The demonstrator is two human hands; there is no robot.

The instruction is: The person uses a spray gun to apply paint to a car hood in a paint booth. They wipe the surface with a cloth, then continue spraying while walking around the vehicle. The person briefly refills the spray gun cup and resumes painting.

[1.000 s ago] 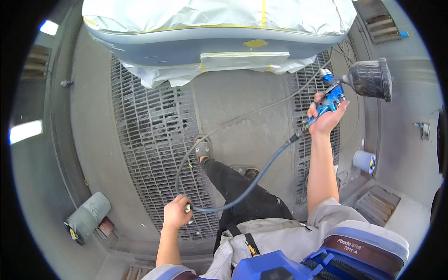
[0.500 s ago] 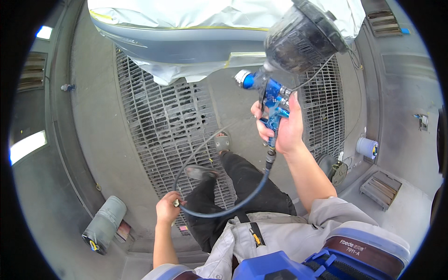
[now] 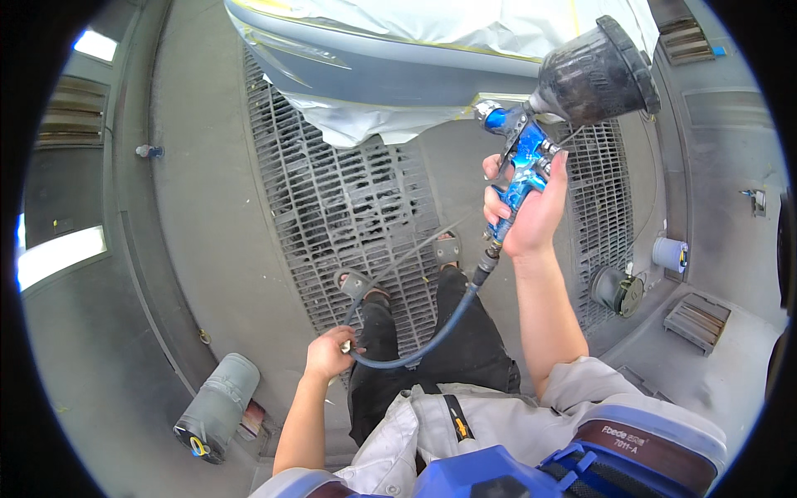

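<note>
My right hand point(image 3: 535, 207) is wrapped round the handle of a blue spray gun point(image 3: 525, 170), raised in front of me with its nozzle toward the left. A dark, paint-stained cup point(image 3: 591, 75) sits on top of the gun, tilted to the right. From the handle's lower end a blue-grey air hose point(image 3: 444, 336) loops down and left. My left hand point(image 3: 330, 355) is closed on that hose near my left thigh. Beyond the gun stands a grey car bumper point(image 3: 398, 70), with white masking sheet point(image 3: 432, 29) above it and more hanging below.
Two floor grates point(image 3: 349, 199) run toward the car, and my sandalled feet stand on or beside the left one. A grey cylinder point(image 3: 220, 402) lies at the lower left. At the right are a round container point(image 3: 618, 290), a white bucket point(image 3: 669, 254) and a wall vent point(image 3: 697, 322).
The spray gun has shifted right and slightly down, its cup tipping further right. My left hand has moved a little right with the hose. My left foot has stepped forward; the car appears farther right.
</note>
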